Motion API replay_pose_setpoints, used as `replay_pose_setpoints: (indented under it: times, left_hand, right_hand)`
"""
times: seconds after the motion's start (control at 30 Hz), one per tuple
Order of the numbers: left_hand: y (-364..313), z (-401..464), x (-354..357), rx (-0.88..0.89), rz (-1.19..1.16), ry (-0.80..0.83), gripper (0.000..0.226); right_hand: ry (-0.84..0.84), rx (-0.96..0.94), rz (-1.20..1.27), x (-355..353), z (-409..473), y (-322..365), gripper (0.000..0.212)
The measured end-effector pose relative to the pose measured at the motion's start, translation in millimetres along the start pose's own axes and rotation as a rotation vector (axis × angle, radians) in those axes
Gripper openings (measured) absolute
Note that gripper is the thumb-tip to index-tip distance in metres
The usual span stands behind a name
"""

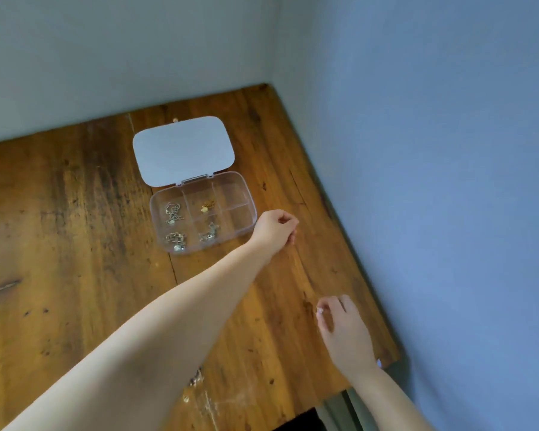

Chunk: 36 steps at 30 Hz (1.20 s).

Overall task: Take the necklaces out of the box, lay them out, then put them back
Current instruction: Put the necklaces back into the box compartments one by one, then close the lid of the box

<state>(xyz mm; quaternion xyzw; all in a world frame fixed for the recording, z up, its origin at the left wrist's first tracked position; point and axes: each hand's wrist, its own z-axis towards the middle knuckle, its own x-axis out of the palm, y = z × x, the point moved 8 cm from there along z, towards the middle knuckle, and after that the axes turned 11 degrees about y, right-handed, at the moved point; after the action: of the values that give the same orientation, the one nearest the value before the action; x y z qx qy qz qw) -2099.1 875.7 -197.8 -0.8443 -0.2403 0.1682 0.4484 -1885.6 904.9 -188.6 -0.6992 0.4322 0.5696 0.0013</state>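
A clear plastic compartment box [249, 213] lies on the wooden table with its pale lid [184, 150] folded back. Silver necklaces [172, 213] [176, 241] [209, 234] and a gold one [206, 207] sit in four compartments; the two right-hand compartments look empty. My left hand [276, 227] is pinched shut just right of the box, fingertips down on the wood. My right hand [344, 328] is nearer me and pinches a small pale pendant [319, 311]. A faint thin chain seems to run between the two hands.
Another necklace [196, 378] lies on the table near the front, partly hidden under my left forearm. The table [75, 244] fits into a corner, with walls behind and on the right. Its front right edge [386, 362] is close to my right wrist.
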Motion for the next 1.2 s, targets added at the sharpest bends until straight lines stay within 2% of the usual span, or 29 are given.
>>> replay_pose_setpoints:
  times: [0.1,0.23,0.33,0.43,0.53,0.63,0.77,0.83,0.9,0.97,1.07,1.13,1.2]
  left_hand:
    - [7.1,19.9,16.4,-0.042,0.059,-0.058,0.019]
    - [12.4,30.7,21.3,-0.051,0.229,-0.049,0.019]
    - [13.7,28.7,16.8,-0.070,0.332,0.007,0.021]
    - [4.9,11.6,7.0,-0.030,0.413,0.111,0.028]
    - [-2.4,-26.8,-24.8,0.032,0.384,0.172,0.021]
    - [-0.9,-67.2,-96.0,0.069,0.321,0.020,0.019]
    - [10.7,-100.5,-222.0,0.044,0.172,-0.525,0.016]
    - [18.8,-94.3,-264.9,-0.030,0.137,-0.700,0.021]
    - [26.7,-67.2,-283.3,-0.132,0.113,-0.664,0.044]
    - [28.6,-38.9,-284.6,-0.177,0.040,-0.566,0.054]
    - [28.7,-17.4,-284.9,-0.085,-0.226,-0.499,0.042]
    - [23.0,-18.6,-288.4,-0.005,-0.249,-0.496,0.032]
    - [13.3,-28.2,-290.1,0.079,-0.168,-0.488,0.026]
  right_hand:
    - [0.011,0.041,-0.078,11.2,2.4,-12.0,0.005]
    - [0.049,0.027,-0.110,17.5,6.3,-13.5,0.008]
    - [0.067,0.019,-0.121,16.3,6.1,-11.9,0.014]
    - [0.037,0.018,-0.021,2.3,10.5,-8.0,0.017]
    - [0.023,-0.016,0.081,-17.2,34.7,13.9,0.018]
    - [0.014,-0.082,0.133,-34.3,81.3,53.7,0.019]
    - [0.033,-0.165,0.186,-41.5,162.1,120.8,0.019]
    - [0.040,-0.166,0.229,-37.7,207.5,153.7,0.026]
    - [0.104,-0.097,0.283,-27.9,251.6,177.8,0.038]
    - [0.239,-0.005,0.421,-12.9,286.6,191.1,0.048]
    - [0.360,0.058,0.653,-2.4,314.1,196.6,0.043]
    - [0.324,0.032,0.695,-13.6,316.5,193.4,0.036]
    - [0.278,-0.035,0.668,-29.5,309.6,190.7,0.029]
